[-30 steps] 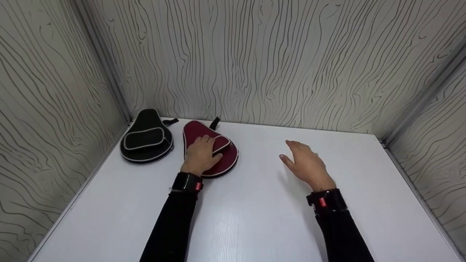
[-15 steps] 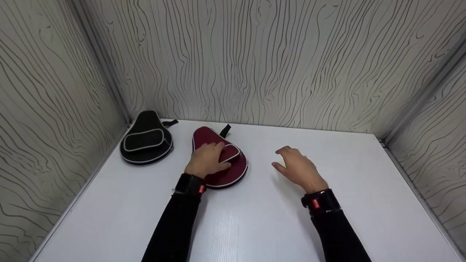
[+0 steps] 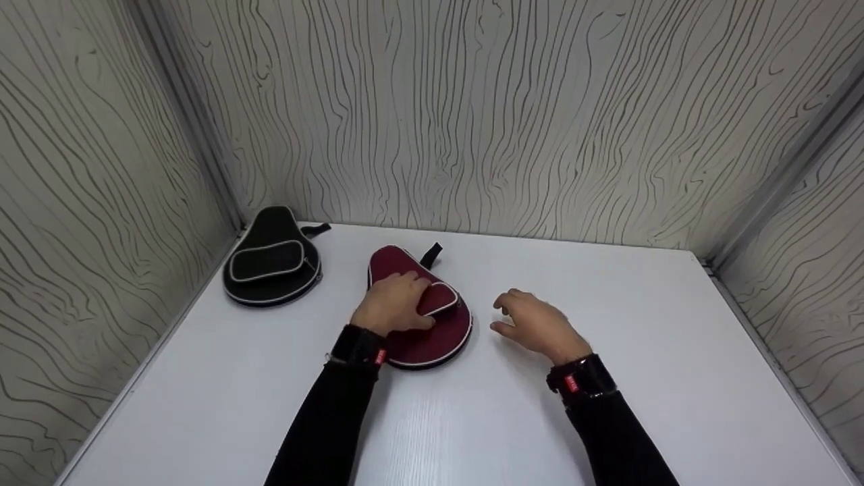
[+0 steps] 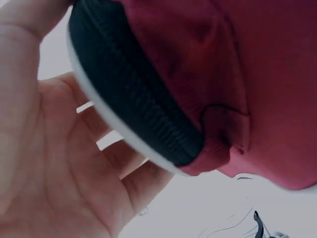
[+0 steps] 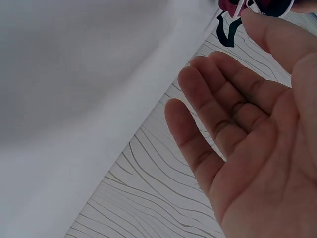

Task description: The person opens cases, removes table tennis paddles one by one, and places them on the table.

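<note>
A dark red table tennis paddle case [image 3: 432, 344] with white piping, a zipped pocket and a black strap lies on the white table. My left hand [image 3: 393, 304] is over its middle and grips the raised pocket, thumb on the near side and fingers on the far side. Close up in the left wrist view, the black zip edge of the pocket [image 4: 143, 94] covers the fingertips. My right hand [image 3: 536, 327] hovers just right of the case, its fingers loosely bent and holding nothing; the right wrist view shows its bare palm [image 5: 257, 158].
A black paddle case [image 3: 270, 260] of the same shape lies at the table's back left corner, its strap pointing right. Wood-grain patterned panels [image 3: 439, 121] stand behind and on both sides of the white table [image 3: 648, 304].
The red case has slid right and toward me under my left hand. My right hand has come left and nearer to it, its fingers bending more. The black case stayed put.
</note>
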Available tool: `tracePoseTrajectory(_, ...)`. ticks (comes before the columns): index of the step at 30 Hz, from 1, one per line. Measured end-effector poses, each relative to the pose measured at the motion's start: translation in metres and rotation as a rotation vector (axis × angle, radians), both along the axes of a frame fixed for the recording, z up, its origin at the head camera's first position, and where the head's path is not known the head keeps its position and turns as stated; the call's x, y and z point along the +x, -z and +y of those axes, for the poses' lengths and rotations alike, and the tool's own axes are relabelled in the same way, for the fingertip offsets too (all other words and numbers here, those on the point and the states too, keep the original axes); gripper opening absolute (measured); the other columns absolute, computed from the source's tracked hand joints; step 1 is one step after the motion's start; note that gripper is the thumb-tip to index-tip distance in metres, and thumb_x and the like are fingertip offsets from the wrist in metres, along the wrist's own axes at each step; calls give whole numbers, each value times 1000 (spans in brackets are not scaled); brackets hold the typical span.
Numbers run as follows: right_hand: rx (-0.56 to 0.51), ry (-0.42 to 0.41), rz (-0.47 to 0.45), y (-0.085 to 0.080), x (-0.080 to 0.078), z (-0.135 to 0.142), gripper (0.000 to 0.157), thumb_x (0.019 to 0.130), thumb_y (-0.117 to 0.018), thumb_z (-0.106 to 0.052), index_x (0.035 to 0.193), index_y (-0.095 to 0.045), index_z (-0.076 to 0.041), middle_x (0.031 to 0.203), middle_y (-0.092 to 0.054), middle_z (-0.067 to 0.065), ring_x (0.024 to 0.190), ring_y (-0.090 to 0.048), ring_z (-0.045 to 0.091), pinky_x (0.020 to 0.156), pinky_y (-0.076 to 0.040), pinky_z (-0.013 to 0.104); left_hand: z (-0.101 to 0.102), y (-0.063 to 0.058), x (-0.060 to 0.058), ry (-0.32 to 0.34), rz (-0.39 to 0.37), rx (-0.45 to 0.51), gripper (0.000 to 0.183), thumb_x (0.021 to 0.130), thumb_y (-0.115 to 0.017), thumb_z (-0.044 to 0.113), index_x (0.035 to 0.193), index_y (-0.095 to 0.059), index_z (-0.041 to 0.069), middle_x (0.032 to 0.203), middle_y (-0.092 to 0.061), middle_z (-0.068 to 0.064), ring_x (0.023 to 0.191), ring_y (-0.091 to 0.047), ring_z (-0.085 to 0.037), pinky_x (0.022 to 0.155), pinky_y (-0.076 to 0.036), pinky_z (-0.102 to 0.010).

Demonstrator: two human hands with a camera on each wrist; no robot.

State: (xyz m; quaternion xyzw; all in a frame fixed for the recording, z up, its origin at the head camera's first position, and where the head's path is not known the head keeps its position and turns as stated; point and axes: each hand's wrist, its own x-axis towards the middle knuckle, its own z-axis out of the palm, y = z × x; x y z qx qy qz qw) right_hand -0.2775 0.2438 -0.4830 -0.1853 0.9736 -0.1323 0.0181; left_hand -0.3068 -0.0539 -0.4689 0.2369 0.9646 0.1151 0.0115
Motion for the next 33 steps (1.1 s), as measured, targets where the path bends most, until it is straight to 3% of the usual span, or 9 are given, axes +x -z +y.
tracePoseTrajectory(9, -12, -44, -78, 5, 5, -12, 39, 99, -96, -27, 127, -84, -3, 128, -81, 11, 124, -79, 35, 108, -68, 56, 5, -2, 0, 70, 4, 27, 69, 91, -92, 37, 154, -76, 14, 154, -78, -12, 136, -77, -33, 118, -65, -53)
tracePoseTrajectory(15, -13, -77, -80, 5, 7, -17, 19, 101, -91, -21, 112, -86, -7, 114, -79, 5, 107, -77, 26, 98, -69, 52, 9, -5, 3, 93, 0, 30, 70, 90, -93, 36, 156, -76, 16, 153, -79, -8, 134, -78, -29, 116, -66, -52)
tracePoseTrajectory(20, -21, -93, -131, 6, 7, -17, 7, 99, -86, -14, 99, -81, -9, 100, -71, 0, 91, -63, 16, 87, -63, 46, 12, -6, 5, 116, 33, 19, 69, 88, -92, 36, 153, -78, 18, 144, -82, -3, 125, -79, -24, 109, -69, -49)
tracePoseTrajectory(27, -51, -60, -192, 7, 5, -19, 8, 97, -85, -12, 94, -79, -10, 90, -68, -4, 84, -58, 15, 81, -58, 41, 13, -6, 5, 117, 39, 7, 70, 89, -93, 37, 155, -77, 19, 146, -81, -3, 128, -79, -24, 110, -69, -49)
tracePoseTrajectory(33, -38, -4, -175, 8, 5, -20, 4, 100, -80, -11, 97, -80, -9, 93, -75, -2, 86, -64, 16, 81, -62, 44, 14, -6, 6, 132, 29, 24, 70, 88, -94, 36, 154, -77, 19, 145, -81, -2, 126, -79, -24, 110, -68, -49)
